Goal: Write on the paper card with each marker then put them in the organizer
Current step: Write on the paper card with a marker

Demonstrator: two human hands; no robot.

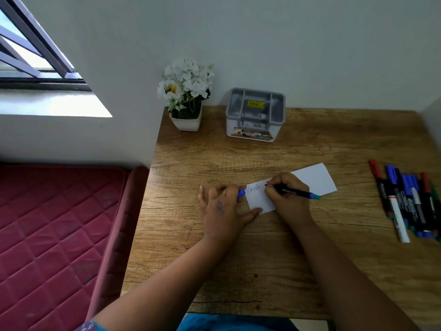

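Right hand (pixel 285 197) curled round a black marker (pixel 294 191), pinching it near the tip, tip down on the paper card (pixel 317 179) just past the handwritten letters; blue-green end of the barrel pointing right, clear of the fingers. Left hand (pixel 223 206) resting on the wooden table (pixel 262 254) at the card's left end, fingers fanned out, thumb pressing the card's near-left corner, a blue cap (pixel 241 194) pinched between two fingers at the card's edge. Card white, lying flat and slanted, its right end farther from the person than its left. Remaining markers (pixel 405 204) grouped side by side at the right edge of the table, well apart from the card, caps in red, blue and green, one white barrel among black ones. Grey organizer (pixel 255 114) standing at the back of the table near the wall, yellow sticker inside, nothing from the marker group seen in it. White flowers in a white pot (pixel 186 120) at the back-left corner, beside the organizer. Red quilted mattress (pixel 52 223) to the left of the table, window (pixel 31 51) above it.
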